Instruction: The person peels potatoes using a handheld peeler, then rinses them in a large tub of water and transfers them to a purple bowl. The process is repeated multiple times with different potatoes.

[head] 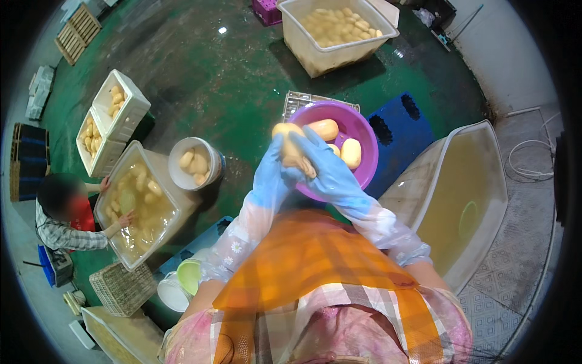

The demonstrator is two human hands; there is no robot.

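Observation:
Both of my hands wear light blue rubber gloves with clear, flower-printed sleeves. My left hand (271, 169) and my right hand (328, 169) close around a pale yellow root vegetable (286, 133), which looks like a lotus root section. Its lower end, between my palms, is brownish and rough. It is held up in front of my orange apron, over the left rim of a purple plastic basin (372, 157). Inside the basin lie several similar pale sections (350, 154), partly hidden by my right hand. A metal rack (289, 103) shows behind the basin.
A blue plastic pallet (402, 129) and a tub of murky water (439, 182) flank the basin's right. Left stand a white bucket of roots (187, 181) and a water tub (136, 266), where another person (75, 232) works. A large root-filled tub (313, 63) stands ahead on wet green floor.

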